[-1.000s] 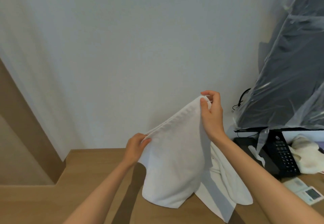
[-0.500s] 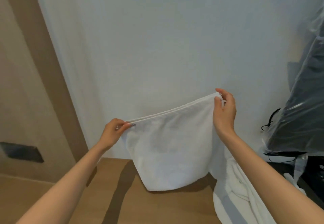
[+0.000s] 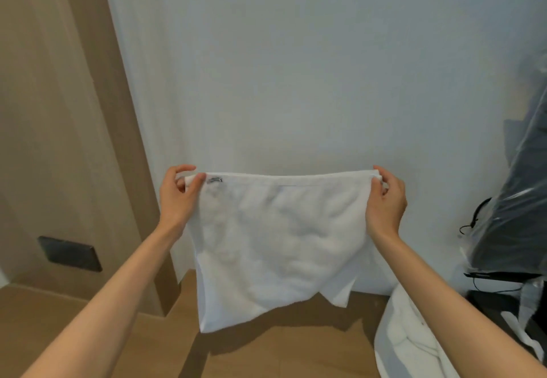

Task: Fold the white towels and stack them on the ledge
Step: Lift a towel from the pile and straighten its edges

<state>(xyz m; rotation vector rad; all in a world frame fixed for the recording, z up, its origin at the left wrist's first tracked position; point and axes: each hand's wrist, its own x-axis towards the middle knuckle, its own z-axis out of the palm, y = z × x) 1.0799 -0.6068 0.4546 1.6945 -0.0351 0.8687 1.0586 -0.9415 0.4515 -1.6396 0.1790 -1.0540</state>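
White wall (image 3: 296, 67), left hand (image 3: 179, 197) and right hand (image 3: 384, 200) pinching towel (image 3: 278, 244) corners, tag (image 3: 214, 180) apparently illegible

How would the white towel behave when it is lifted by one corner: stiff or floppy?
Probably floppy: the white towel hangs wrinkled between the left hand and right hand, its lower edge uneven. Likely light, since pinches at two corners carry it.

white wall (image 3: 296, 67) far centre; tan panel (image 3: 59, 111) on the left with a dark rectangular plate (image 3: 71, 254) low on it; right edge: dark object wrapped in clear plastic (image 3: 521, 215), black cable (image 3: 473, 218) hanging just beside it against the wall
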